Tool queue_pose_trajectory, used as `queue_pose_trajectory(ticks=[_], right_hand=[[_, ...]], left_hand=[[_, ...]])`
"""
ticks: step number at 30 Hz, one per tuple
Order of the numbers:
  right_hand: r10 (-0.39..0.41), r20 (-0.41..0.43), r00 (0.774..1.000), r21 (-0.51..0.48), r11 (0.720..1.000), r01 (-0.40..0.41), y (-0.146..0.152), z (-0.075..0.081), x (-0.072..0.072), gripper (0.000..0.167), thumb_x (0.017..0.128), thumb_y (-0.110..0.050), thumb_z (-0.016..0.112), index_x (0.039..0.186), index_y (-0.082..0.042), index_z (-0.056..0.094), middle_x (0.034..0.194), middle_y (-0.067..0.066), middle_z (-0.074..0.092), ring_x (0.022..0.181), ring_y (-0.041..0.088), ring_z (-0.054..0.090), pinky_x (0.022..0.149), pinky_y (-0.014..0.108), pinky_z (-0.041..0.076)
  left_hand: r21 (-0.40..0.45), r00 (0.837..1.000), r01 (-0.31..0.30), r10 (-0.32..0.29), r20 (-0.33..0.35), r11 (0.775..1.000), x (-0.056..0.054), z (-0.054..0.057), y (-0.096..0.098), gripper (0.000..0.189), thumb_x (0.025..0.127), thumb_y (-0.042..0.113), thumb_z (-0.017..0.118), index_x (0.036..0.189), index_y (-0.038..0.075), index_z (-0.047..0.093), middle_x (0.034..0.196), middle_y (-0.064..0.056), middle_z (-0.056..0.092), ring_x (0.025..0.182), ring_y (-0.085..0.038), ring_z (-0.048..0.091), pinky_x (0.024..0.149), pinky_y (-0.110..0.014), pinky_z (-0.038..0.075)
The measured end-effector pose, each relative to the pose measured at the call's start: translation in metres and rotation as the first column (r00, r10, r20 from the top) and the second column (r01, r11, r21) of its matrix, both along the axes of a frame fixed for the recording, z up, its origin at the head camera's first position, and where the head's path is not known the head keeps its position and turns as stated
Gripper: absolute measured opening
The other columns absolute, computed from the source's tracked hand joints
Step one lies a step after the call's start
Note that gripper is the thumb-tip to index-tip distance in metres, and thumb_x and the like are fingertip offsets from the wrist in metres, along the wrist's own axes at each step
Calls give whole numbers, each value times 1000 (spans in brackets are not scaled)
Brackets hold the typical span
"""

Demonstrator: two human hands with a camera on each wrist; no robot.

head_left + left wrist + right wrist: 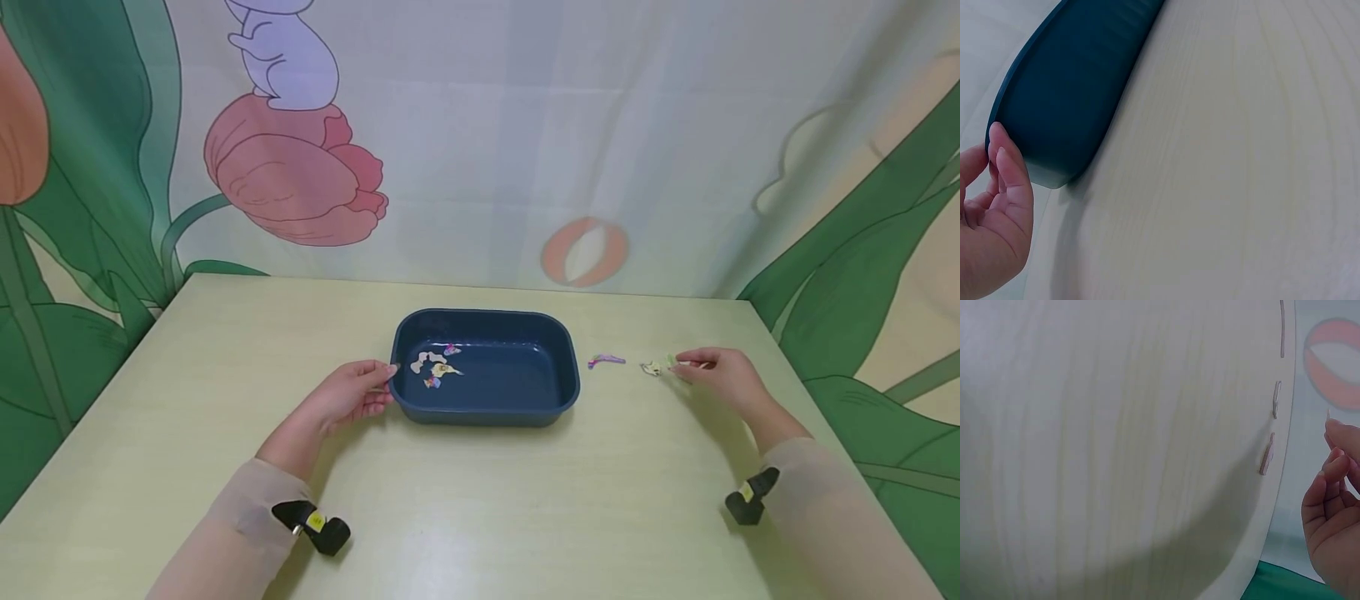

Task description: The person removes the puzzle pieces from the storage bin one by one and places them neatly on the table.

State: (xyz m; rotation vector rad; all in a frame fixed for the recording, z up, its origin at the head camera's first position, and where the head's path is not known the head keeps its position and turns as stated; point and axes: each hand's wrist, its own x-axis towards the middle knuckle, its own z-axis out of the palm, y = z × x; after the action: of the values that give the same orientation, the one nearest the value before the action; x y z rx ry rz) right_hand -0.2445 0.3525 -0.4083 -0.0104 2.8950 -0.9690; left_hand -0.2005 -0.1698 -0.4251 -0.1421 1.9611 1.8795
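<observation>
A dark blue rectangular tray point(483, 416) stands on the table, its left end gripped by my left hand point(356, 392). In the left wrist view, thumb and fingers of the left hand point(1000, 212) pinch the tray's rim point(999, 103). Several small flat cut-out pieces point(437, 367) lie inside at the left. Right of the tray lie a purple strip point(606, 360) and a pale patterned piece point(651, 368). Over there my right hand point(720, 379) pinches a small pale green flat piece point(671, 360), seen as a thin edge point(1328, 414) in the right wrist view.
In the right wrist view another thin piece point(1267, 454) lies on the table below the right hand. The pale wooden table point(480, 508) ends at the back against a printed curtain point(465, 150). A small black camera is strapped to each sleeve.
</observation>
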Motion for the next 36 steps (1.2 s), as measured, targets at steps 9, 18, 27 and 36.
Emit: queue_pose_trajectory(ticks=[9, 18, 27, 36], right_hand=[[-33, -6, 999, 47, 998, 33, 15, -8, 0, 39, 89, -27, 64, 114, 4, 62, 96, 14, 59, 84, 25, 48, 67, 31, 40], [-92, 18, 996, 41, 995, 91, 22, -14, 0, 36, 92, -22, 59, 116, 5, 59, 119, 28, 54, 108, 42, 48, 86, 50, 41], [-135, 41, 990, 87, 988, 131, 29, -20, -1, 32, 92, -19, 59, 111, 7, 61, 111, 26, 58, 92, 33, 52, 71, 37, 45], [-156, 44, 987, 102, 983, 150, 34, -24, -2, 32, 92, -18, 57, 112, 7, 60, 113, 28, 56, 95, 35, 52, 70, 36, 46]], left_hand=[[7, 1000, -5, 5, 5, 1000, 0, 0, 1, 37, 96, 26, 52, 112, -8, 48, 79, -5, 55, 70, -13, 58, 61, -18, 50], [4, 1000, -11, 11, 9, 1000, 0, 0, 1, 37, 97, 26, 52, 112, -7, 48, 79, -5, 55, 70, -14, 58, 62, -18, 50], [-5, 1000, -13, 13, 12, 1000, 1, 0, 1, 39, 96, 27, 53, 115, -7, 48, 80, -5, 55, 71, -14, 58, 63, -19, 50], [10, 1000, -12, 12, 12, 1000, 0, -2, 0, 38, 96, 26, 52, 114, -8, 48, 79, -5, 55, 70, -14, 58, 62, -19, 50]])
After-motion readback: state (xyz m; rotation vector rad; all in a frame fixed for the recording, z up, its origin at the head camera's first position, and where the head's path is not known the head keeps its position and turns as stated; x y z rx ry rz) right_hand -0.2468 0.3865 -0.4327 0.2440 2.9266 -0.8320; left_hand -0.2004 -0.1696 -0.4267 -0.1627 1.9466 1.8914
